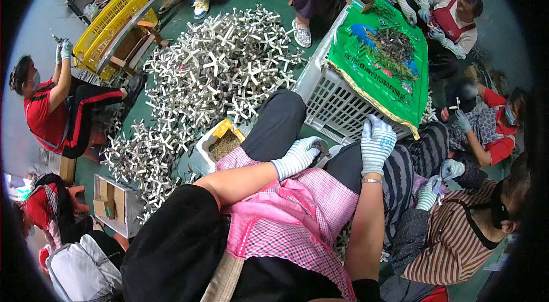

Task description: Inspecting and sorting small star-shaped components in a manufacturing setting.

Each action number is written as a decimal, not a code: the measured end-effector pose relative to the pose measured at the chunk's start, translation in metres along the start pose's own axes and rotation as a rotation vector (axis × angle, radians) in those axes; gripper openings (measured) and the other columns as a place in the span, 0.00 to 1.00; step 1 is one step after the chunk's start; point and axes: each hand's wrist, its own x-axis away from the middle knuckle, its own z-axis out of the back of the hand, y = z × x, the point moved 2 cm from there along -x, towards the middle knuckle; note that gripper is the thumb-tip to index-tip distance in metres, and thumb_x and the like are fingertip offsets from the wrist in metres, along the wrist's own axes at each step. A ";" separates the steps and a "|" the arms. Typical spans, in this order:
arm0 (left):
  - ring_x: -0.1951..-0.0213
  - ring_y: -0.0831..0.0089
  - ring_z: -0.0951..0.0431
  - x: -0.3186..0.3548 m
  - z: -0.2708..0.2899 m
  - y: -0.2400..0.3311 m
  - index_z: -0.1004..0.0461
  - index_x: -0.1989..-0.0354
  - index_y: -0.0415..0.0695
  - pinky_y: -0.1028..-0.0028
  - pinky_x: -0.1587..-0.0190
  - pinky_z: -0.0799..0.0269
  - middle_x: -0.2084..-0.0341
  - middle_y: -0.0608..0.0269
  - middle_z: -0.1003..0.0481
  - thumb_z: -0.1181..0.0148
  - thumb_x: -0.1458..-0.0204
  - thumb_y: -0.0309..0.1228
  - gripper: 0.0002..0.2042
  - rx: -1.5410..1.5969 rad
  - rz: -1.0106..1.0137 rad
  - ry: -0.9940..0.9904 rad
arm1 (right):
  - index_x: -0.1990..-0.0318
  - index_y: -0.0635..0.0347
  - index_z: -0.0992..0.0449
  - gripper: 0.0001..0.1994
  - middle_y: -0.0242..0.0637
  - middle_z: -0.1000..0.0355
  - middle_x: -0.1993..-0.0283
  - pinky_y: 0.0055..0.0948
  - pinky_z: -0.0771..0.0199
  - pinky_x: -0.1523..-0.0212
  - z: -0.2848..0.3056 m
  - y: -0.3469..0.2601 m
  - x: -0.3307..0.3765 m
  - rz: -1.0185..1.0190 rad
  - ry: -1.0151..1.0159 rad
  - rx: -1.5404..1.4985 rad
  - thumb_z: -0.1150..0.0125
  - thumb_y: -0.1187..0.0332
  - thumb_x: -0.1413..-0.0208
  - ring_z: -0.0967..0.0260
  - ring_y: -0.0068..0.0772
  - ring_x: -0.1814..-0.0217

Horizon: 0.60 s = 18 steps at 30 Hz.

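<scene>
My left hand [296,158], in a white and blue striped glove, is over my lap. Its fingers are closed on a small dark piece [323,148] whose kind I cannot make out. My right hand [377,144], gloved alike, is raised by the near edge of a green plastic sheet [354,82]. Its fingers are mostly stretched out, and I see nothing held in them. The sheet lies over an upturned-looking white plastic crate [326,96]. On the sheet is a heap of small dark pieces [394,44]. A pink checked apron [309,193] covers my lap.
A big pile of white star-shaped parts [220,64] spreads over the green floor ahead and left. Near my knee stands a yellow-and-white container [229,128] of brownish bits. A yellow basket [111,22] is at far left. Several gloved people sit around, some close on my right.
</scene>
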 end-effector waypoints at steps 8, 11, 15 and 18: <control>0.69 0.76 0.27 -0.010 -0.012 -0.005 0.31 0.53 0.39 0.77 0.63 0.30 0.67 0.60 0.25 0.57 0.49 0.22 0.15 0.265 0.119 -0.006 | 0.63 0.52 0.26 0.09 0.36 0.28 0.70 0.39 0.35 0.62 0.009 -0.005 0.003 0.026 0.010 -0.001 0.41 0.64 0.53 0.32 0.40 0.67; 0.70 0.76 0.28 -0.008 -0.009 -0.006 0.36 0.50 0.34 0.77 0.67 0.31 0.68 0.59 0.28 0.50 0.46 0.34 0.19 0.580 0.113 -0.067 | 0.64 0.53 0.25 0.09 0.38 0.29 0.71 0.40 0.34 0.64 0.011 -0.021 -0.004 0.016 -0.074 -0.024 0.40 0.65 0.55 0.32 0.41 0.68; 0.69 0.75 0.25 -0.023 0.000 0.035 0.35 0.52 0.35 0.79 0.67 0.30 0.65 0.59 0.26 0.43 0.50 0.53 0.31 0.688 0.086 -0.116 | 0.61 0.52 0.26 0.12 0.34 0.30 0.69 0.40 0.35 0.64 0.000 -0.022 0.000 0.113 -0.177 0.031 0.44 0.61 0.53 0.33 0.36 0.66; 0.69 0.73 0.23 -0.053 0.006 0.068 0.35 0.52 0.35 0.79 0.68 0.28 0.66 0.57 0.25 0.42 0.53 0.56 0.33 0.700 0.087 -0.159 | 0.57 0.54 0.27 0.14 0.37 0.29 0.63 0.40 0.35 0.60 0.000 -0.011 -0.001 0.069 -0.077 -0.132 0.43 0.62 0.53 0.33 0.38 0.61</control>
